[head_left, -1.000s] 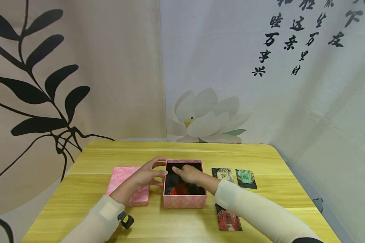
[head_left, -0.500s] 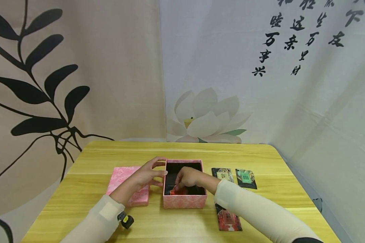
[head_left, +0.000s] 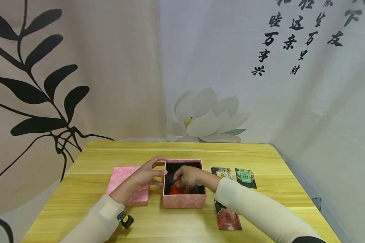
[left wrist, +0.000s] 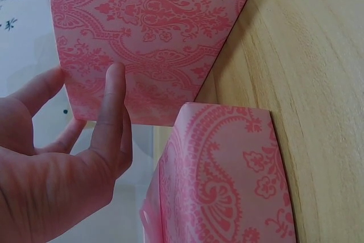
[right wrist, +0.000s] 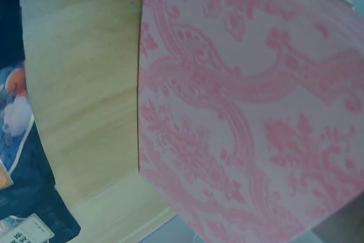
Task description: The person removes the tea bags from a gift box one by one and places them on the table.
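An open pink patterned box [head_left: 184, 202] with a dark interior stands mid-table. My left hand [head_left: 144, 175] steadies its left side, fingertips resting against the wall; in the left wrist view the fingers [left wrist: 116, 81] are loosely extended against the box [left wrist: 148, 32]. Inside the box, my right hand [head_left: 188, 176] pinches a red packet [head_left: 177, 189] near the front wall, and part of the packet is hidden by the hand. The right wrist view shows only the outer wall of the box [right wrist: 244, 101], not the hand.
Left of the box lies a pink patterned lid [head_left: 124, 175], partly under my left forearm. On the right are dark packets with a yellow label [head_left: 223, 173], a green label [head_left: 245, 178] and a red label [head_left: 228, 219]. My right sleeve covers part of that area.
My right hand first reached into the box with its thumb extended, then closed on the red packet. More of the packet's red face now shows. My left hand has stayed in place.
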The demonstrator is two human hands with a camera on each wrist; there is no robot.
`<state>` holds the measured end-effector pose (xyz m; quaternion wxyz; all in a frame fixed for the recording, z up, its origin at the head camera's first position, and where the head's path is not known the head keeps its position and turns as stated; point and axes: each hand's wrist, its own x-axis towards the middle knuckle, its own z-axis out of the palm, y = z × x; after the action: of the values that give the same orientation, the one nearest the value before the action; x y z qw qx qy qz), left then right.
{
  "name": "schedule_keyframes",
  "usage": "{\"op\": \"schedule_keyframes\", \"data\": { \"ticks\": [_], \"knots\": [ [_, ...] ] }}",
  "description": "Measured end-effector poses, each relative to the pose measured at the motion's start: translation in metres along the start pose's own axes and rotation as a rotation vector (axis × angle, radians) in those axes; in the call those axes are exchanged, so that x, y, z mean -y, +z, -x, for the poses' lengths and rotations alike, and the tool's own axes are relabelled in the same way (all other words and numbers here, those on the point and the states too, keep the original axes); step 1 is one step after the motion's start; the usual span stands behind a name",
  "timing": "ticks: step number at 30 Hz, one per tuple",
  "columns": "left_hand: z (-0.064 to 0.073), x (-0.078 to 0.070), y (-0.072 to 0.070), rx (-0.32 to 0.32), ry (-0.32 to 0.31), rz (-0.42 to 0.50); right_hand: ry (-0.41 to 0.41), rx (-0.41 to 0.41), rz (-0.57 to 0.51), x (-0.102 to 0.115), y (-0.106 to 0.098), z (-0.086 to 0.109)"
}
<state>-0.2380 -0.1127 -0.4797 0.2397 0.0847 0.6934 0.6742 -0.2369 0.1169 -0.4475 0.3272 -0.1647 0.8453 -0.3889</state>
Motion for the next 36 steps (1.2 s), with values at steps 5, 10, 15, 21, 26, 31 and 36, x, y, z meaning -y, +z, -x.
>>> {"op": "schedule_keyframes", "data": {
  "ticks": [5, 10, 15, 21, 26, 31, 36],
  "knots": [
    [0.001, -0.002, 0.001, 0.002, 0.002, -0.001, 0.101, 0.055, -0.128, 0.004, -0.007, 0.003],
    [0.001, -0.003, 0.001, -0.007, -0.008, -0.003, 0.131, 0.081, -0.244, 0.004, -0.011, 0.004],
    [0.001, -0.002, 0.001, -0.007, -0.011, 0.000, 0.128, 0.116, -0.361, 0.000, -0.016, 0.005],
    [0.000, -0.002, 0.002, -0.015, -0.015, -0.004, 0.097, 0.111, -0.453, -0.005, -0.020, 0.007],
    [-0.001, -0.001, 0.001, -0.024, -0.022, 0.000, 0.067, 0.092, -0.495, -0.004, -0.022, 0.010],
    [-0.001, -0.002, 0.001, -0.023, -0.020, -0.003, 0.044, 0.046, -0.540, -0.003, -0.025, 0.016],
    [-0.001, -0.002, 0.002, -0.023, -0.013, 0.007, -0.002, 0.016, -0.575, -0.005, -0.029, 0.021]
  ]
}}
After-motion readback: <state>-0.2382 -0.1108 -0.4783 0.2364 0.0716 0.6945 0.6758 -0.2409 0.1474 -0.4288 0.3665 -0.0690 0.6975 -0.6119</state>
